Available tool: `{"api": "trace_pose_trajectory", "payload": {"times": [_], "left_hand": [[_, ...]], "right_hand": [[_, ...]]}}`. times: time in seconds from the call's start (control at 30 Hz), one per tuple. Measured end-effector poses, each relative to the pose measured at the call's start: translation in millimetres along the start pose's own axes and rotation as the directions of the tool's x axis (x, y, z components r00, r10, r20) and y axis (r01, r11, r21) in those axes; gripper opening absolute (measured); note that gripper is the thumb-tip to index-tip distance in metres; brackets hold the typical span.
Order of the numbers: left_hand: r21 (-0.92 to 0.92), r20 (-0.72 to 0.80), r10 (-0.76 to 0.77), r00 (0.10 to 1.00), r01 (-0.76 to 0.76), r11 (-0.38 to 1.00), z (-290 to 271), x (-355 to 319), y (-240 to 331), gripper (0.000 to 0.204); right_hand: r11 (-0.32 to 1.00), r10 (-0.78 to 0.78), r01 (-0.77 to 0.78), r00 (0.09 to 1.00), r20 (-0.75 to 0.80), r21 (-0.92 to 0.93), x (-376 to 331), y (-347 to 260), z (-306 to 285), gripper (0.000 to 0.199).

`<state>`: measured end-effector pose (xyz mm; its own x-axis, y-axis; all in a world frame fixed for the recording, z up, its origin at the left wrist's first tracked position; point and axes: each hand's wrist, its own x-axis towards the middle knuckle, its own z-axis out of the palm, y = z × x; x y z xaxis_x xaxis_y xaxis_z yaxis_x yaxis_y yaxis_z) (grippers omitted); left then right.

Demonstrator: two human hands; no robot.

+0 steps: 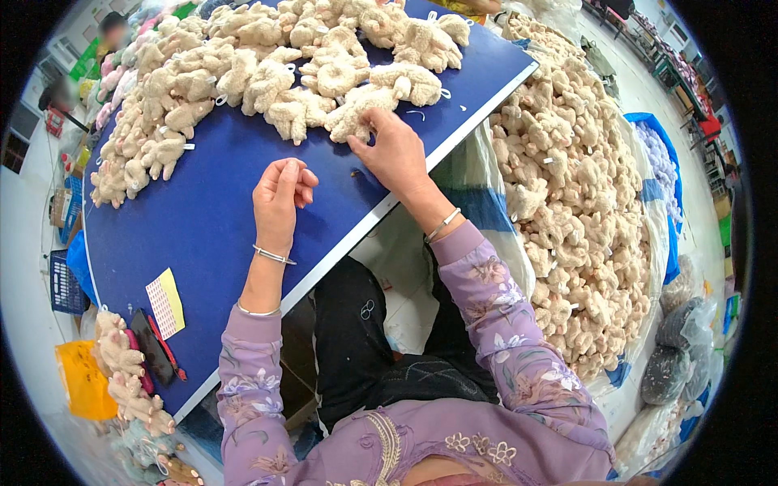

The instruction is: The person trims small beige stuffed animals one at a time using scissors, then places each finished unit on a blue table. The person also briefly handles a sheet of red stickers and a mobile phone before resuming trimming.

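My right hand (393,151) is at the near edge of a pile of cream fleecy plush toys on the blue table. Its thumb and forefinger close on the end of one plush toy (347,121); the far fingers are partly hidden. To the left, my left hand (284,194) hovers over bare tabletop, thumb against the curled forefinger. Whatever its fingertips may pinch is too small to make out. Another plush toy (297,113) lies just beyond that hand. Several of the toys carry small white tags or loops.
The blue table (219,235) has a pale edge running diagonally before me. A large open sack (502,235) of cream plush toys stands at my right. On the table's left lie a sticker sheet (165,304), a dark flat device (152,348) and a red pen (166,350).
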<state>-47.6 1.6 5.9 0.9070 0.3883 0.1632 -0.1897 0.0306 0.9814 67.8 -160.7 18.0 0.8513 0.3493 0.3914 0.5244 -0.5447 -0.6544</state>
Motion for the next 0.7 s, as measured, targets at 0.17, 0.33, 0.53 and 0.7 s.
{"api": "trace_pose_trajectory", "payload": {"times": [0.17, 0.33, 0.53, 0.7], "left_hand": [[-0.003, -0.012, -0.021, 1.000, 0.021, 1.000, 0, 0, 0, 0.022], [-0.035, -0.038, 0.001, 0.999, -0.002, 0.999, -4, 4, -3, 0.019], [0.082, -0.212, -0.041, 0.976, 0.059, 0.995, -4, 9, -4, 0.015], [0.404, -0.194, 0.145, 0.970, -0.055, 0.913, -13, 11, -15, 0.028]], "right_hand": [[0.991, 0.029, -0.024, 0.999, 0.031, -0.132, 7, 8, 5, 0.028], [0.993, -0.113, 0.114, 0.951, 0.289, 0.015, 5, 6, -8, 0.016], [0.925, -0.343, 0.234, 0.851, 0.397, 0.298, -14, 3, -10, 0.012], [0.969, 0.062, -0.069, 0.997, 0.037, 0.235, -4, 15, -9, 0.027]]}}
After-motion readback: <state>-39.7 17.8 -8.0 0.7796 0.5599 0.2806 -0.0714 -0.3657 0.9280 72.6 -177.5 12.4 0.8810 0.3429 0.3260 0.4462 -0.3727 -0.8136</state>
